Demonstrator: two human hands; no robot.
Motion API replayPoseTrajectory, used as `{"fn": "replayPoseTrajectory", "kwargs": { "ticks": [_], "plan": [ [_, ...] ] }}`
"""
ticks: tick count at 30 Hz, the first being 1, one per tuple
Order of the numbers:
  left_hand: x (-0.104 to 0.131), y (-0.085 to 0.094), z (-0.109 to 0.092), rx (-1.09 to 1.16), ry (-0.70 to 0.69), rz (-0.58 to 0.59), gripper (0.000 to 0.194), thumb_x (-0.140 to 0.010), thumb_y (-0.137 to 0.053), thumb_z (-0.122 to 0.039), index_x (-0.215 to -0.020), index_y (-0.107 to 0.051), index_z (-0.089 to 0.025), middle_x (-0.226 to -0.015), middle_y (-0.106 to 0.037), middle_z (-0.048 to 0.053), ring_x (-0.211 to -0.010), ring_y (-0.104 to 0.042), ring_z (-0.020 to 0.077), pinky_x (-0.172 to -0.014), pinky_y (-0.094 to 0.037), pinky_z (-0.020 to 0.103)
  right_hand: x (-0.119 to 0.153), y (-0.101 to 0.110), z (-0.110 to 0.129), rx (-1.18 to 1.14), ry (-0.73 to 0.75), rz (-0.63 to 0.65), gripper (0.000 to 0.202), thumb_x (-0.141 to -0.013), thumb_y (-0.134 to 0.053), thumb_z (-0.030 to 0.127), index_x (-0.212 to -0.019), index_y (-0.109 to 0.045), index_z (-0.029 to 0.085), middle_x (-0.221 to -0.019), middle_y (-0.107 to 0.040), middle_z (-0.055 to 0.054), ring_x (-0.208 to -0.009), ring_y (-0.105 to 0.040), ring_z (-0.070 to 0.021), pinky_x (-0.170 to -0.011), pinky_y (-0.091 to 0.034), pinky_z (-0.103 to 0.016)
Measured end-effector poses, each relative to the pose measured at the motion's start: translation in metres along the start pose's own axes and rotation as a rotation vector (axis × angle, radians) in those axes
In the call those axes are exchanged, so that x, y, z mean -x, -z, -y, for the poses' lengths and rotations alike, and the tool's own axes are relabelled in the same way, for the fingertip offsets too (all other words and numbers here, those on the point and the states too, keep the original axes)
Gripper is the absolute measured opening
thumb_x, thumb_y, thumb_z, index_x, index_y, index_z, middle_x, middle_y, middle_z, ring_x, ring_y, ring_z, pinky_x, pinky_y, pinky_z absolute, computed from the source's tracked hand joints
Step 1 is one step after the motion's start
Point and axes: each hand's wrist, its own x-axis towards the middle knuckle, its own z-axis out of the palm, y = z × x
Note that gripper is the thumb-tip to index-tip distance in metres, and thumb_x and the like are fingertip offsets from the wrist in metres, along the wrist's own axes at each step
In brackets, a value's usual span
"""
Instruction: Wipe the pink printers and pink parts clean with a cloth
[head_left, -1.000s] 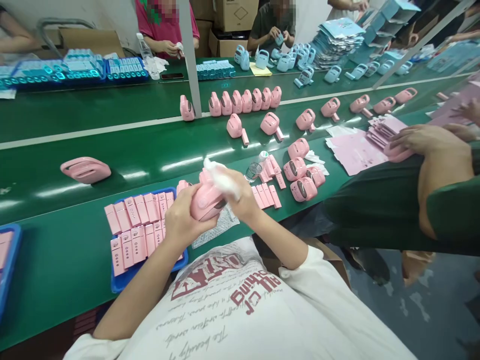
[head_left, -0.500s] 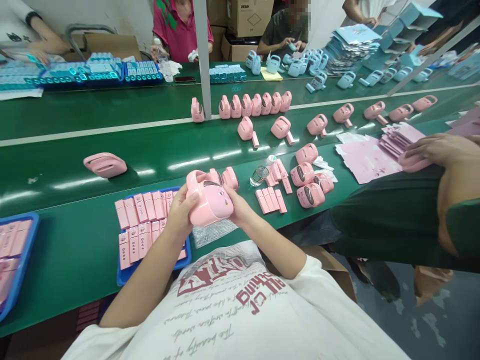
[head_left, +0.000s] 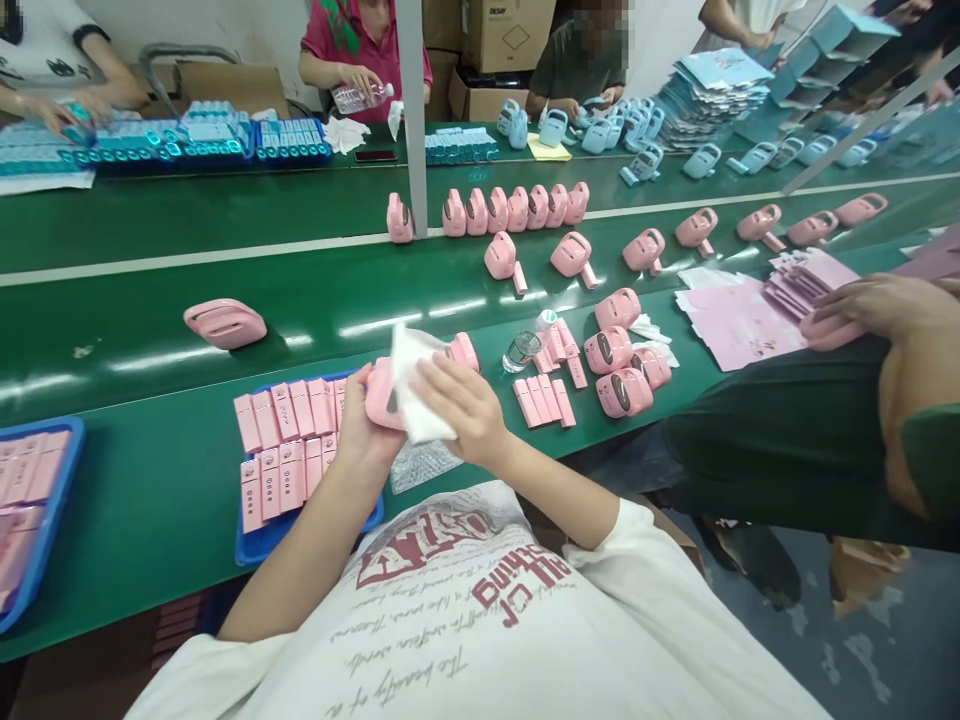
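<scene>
My left hand (head_left: 361,440) is closed around a glossy pink plastic housing (head_left: 380,394) with a looped handle, holding it above the bench edge. A white wipe (head_left: 411,365), cloth or tissue, lies against the housing and covers most of its front. My right hand (head_left: 471,412) grips this wipe from the right side, its fingers spread flat over it. Just behind my right hand another pink housing (head_left: 466,350) stands on the bench. Beneath my hands is a sheet of bubble wrap (head_left: 420,466).
A blue tray (head_left: 251,548) of pink sticks stands at left, another blue tray (head_left: 64,520) farther left. To the right are a clear bottle (head_left: 520,352), loose pink sticks (head_left: 541,400) and several housings (head_left: 624,392). A co-worker's hand (head_left: 877,305) rests beside pink sheets (head_left: 739,325).
My right hand has left the housing's side and now presses a white wipe over it. The housing has tipped and shifted slightly left. Across the bench, a co-worker has lifted a bottle.
</scene>
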Motion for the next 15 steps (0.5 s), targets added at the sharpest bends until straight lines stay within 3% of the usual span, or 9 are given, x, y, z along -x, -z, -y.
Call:
{"fn": "replayPoseTrajectory", "kwargs": {
  "ticks": [3, 5, 9, 12, 15],
  "plan": [
    [0.002, -0.004, -0.004, 0.223, 0.007, -0.013, 0.019, -0.075, -0.051, -0.029, -0.075, -0.065, -0.017, -0.068, -0.069, 0.002, -0.073, -0.067, 0.0196, -0.066, -0.055, 0.03, 0.008, -0.005, -0.004, -0.321, -0.482, -0.242, 0.062, -0.087, -0.037, 0.067, -0.105, -0.067, 0.017, -0.102, -0.071, -0.011, -0.104, -0.064, -0.0258, -0.09, -0.052, -0.04],
    [0.004, -0.008, -0.006, 0.294, 0.0, -0.011, 0.019, -0.072, -0.053, -0.026, -0.078, -0.068, -0.015, -0.071, -0.07, 0.004, -0.074, -0.067, 0.021, -0.069, -0.056, 0.032, 0.011, -0.01, 0.0, -0.525, -0.647, -0.307, 0.064, -0.083, -0.04, 0.07, -0.105, -0.067, 0.016, -0.1, -0.071, -0.009, -0.104, -0.064, -0.0248, -0.092, -0.051, -0.037],
    [0.008, -0.011, -0.004, 0.355, -0.021, -0.063, 0.021, -0.074, -0.053, -0.025, -0.085, -0.069, -0.016, -0.075, -0.071, 0.005, -0.074, -0.067, 0.0212, -0.073, -0.055, 0.035, 0.011, -0.019, 0.013, -0.786, -0.656, -0.329, 0.064, -0.079, -0.049, 0.069, -0.118, -0.06, 0.02, -0.121, -0.065, -0.007, -0.119, -0.056, -0.0223, -0.104, -0.044, -0.037],
    [0.008, -0.011, 0.0, 0.375, -0.026, -0.104, 0.021, -0.078, -0.052, -0.026, -0.088, -0.068, -0.017, -0.08, -0.072, 0.005, -0.077, -0.067, 0.0214, -0.075, -0.055, 0.037, 0.012, -0.025, 0.022, -0.895, -0.774, -0.319, 0.065, -0.078, -0.051, 0.068, -0.125, -0.055, 0.024, -0.128, -0.061, -0.006, -0.121, -0.055, -0.0225, -0.098, -0.049, -0.038],
    [0.005, -0.01, 0.004, 0.351, -0.03, -0.134, 0.02, -0.079, -0.052, -0.03, -0.088, -0.067, -0.018, -0.085, -0.073, 0.005, -0.082, -0.067, 0.0225, -0.075, -0.055, 0.038, 0.012, -0.032, 0.028, -1.028, -0.801, -0.306, 0.064, -0.076, -0.053, 0.068, -0.124, -0.056, 0.026, -0.13, -0.059, -0.004, -0.119, -0.057, -0.0224, -0.092, -0.053, -0.037]
  ]
}}
